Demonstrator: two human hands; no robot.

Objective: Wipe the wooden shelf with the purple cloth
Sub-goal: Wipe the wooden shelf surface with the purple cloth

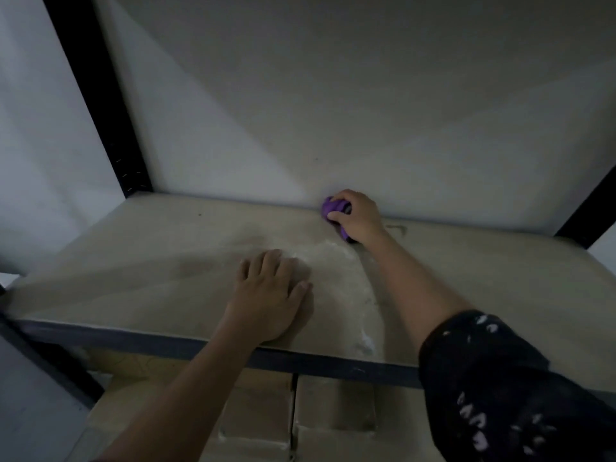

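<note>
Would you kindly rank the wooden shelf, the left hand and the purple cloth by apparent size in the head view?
1. wooden shelf
2. left hand
3. purple cloth, mostly covered by the right hand

The pale, flat wooden shelf board (133,261) sits in a black metal frame (96,105). On it lie 1 whitish dusty smear (346,278), a crumpled purple cloth (330,208) at the back edge, gripped by the right hand (356,216), and the left hand (270,295), pressed flat.
</note>
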